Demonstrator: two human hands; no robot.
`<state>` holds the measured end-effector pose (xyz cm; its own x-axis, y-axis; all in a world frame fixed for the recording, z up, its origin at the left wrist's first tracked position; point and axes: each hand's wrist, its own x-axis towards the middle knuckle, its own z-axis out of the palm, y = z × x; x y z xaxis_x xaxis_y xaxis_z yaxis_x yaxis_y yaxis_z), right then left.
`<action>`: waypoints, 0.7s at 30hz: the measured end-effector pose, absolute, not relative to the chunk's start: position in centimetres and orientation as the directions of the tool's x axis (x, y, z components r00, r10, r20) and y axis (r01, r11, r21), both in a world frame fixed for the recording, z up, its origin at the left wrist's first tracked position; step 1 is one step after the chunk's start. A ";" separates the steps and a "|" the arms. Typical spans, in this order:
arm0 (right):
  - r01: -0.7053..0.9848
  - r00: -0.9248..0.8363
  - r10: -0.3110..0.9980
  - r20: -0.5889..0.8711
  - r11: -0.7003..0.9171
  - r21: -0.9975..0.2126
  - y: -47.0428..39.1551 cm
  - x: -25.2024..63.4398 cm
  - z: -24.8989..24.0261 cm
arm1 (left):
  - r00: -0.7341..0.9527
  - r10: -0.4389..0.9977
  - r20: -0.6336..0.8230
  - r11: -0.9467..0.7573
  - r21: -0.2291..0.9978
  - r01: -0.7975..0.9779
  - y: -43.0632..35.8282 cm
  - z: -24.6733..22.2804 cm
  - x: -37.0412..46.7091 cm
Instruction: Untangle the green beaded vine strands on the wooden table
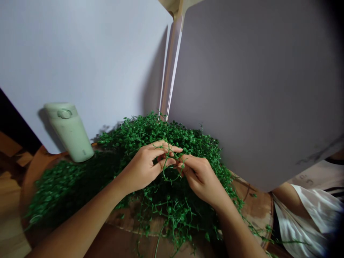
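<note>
A big heap of green plastic-looking foliage (pixel 188 139) covers much of a round wooden table. Over its middle, my left hand (pixel 150 163) and my right hand (pixel 200 175) meet almost fingertip to fingertip. Between them is a thin green stem (pixel 172 179) that curls in a loop with short side twigs. My right thumb and fingers pinch it. The left fingers are bent around the same stem, thumb and forefinger slightly apart. Just where the fingertips meet, details are too small to make out. Loose sprigs (pixel 177 218) hang below my hands over the table's front edge.
A pale green flask (pixel 71 132) stands at the left by the heap. Two upright boards, one white (pixel 94 53) and one grey (pixel 249 82), meet behind it. The wooden tabletop (pixel 258 204) shows at right. Beyond the grey board another person's arm and white clothing (pixel 309 215) are visible.
</note>
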<state>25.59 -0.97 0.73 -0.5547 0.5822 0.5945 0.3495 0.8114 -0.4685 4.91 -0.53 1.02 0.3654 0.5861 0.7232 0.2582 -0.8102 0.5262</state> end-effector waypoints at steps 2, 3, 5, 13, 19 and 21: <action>0.326 -0.576 0.585 0.571 0.805 -0.496 -1.0 25.6 0.6 | 0.372 0.557 0.743 -0.830 0.505 0.237 -0.4 1.0 4.9; 0.318 -0.588 0.590 0.553 0.798 -0.512 -1.0 25.6 0.6 | 0.367 0.550 0.750 -0.835 0.501 0.228 -0.3 1.0 4.8; 0.307 -0.609 0.598 0.521 0.783 -0.541 -1.1 25.6 0.6 | 0.352 0.546 0.760 -0.837 0.502 0.215 -0.2 0.7 4.8; 0.263 -0.633 0.607 0.480 0.752 -0.604 -1.3 25.8 0.8 | 0.367 0.573 0.733 -0.804 0.589 0.081 -0.2 0.2 4.6; 0.258 -0.648 0.598 0.472 0.755 -0.602 -1.4 25.8 1.0 | 0.424 0.526 0.737 -0.845 0.508 0.167 -0.4 1.1 4.5; 0.260 -0.648 0.603 0.466 0.750 -0.609 -1.4 25.7 1.1 | 0.413 0.527 0.743 -0.845 0.511 0.160 -0.4 1.1 4.4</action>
